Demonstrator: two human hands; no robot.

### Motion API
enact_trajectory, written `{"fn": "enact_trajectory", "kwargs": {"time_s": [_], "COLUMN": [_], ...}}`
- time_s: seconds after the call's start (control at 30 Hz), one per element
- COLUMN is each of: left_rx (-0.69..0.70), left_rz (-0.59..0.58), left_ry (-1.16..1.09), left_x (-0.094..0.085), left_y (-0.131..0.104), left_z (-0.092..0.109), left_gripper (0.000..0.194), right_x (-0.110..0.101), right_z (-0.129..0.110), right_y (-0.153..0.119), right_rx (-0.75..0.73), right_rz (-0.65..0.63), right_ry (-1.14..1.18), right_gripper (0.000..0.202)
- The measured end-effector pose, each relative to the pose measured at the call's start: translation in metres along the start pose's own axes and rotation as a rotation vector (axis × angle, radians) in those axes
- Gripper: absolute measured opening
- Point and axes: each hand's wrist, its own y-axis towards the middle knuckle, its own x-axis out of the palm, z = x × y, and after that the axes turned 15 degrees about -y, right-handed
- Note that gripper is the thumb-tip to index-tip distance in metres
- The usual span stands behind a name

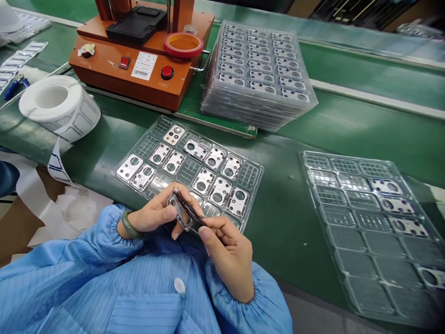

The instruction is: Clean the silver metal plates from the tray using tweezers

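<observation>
Over the near edge of the main tray (pixel 253 197), the left hand (pixel 156 212) holds a metal plate (pixel 178 209) tilted on edge, gripped between thumb and fingers. The right hand (pixel 227 248), just beside it over the same edge, pinches the lower end of a dark strip (pixel 192 209) between thumb and fingertips. The strip lies along the held plate; whether it is a tool or another part cannot be told.

The main tray is clear, with rows of shallow pockets. Loose plates (pixel 203 181) lie flat in many of them, most showing one large round hole; the one in its far left part (pixel 174 134) shows several smaller round features. Other pockets show their ribbed floors. The hands cover part of the near side.

Left of the main tray and lower down, a carton (pixel 14 234) holds crumpled white paper (pixel 83 206). Well to its right, a side tray (pixel 378 236) has plates in its right-hand column, one of them partly out of view.

Left of the main tray stands a label roll (pixel 83 118), its strip hanging down. Beyond it to the right is a stack (pixel 239 109) of clear trays, the top one filled with plates. Directly beyond it, an orange machine (pixel 118 86) bears a black block (pixel 137 28) and a tape roll (pixel 183 52).
</observation>
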Motion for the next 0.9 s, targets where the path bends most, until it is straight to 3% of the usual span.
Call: {"fn": "enact_trajectory", "kwargs": {"time_s": [0.17,0.47,0.57,0.77,0.9], "left_rx": [-0.028,-0.002,0.026,0.034,0.026], "left_rz": [0.004,0.022,0.026,0.026,0.022], "left_ry": [0.013,-0.026,-0.055,-0.043,-0.035], "left_x": [-0.001,0.006,0.005,0.002,0.002], "left_y": [-0.002,0.001,0.002,0.002,0.001], "left_z": [0.000,0.002,0.001,0.000,0.000], "left_gripper": [0.031,0.026,0.023,0.023,0.025], "right_x": [0.003,-0.004,-0.005,-0.005,-0.008], "right_z": [0.004,-0.005,-0.006,-0.007,-0.002], "right_y": [0.001,0.009,0.011,0.008,0.004], "right_rx": [0.084,0.151,0.137,0.029,-0.046], "right_rz": [-0.031,-0.289,-0.258,-0.081,-0.102], "right_ry": [0.169,0.131,0.060,-0.088,-0.152], "right_gripper": [0.035,0.053,0.050,0.030,0.029]}}
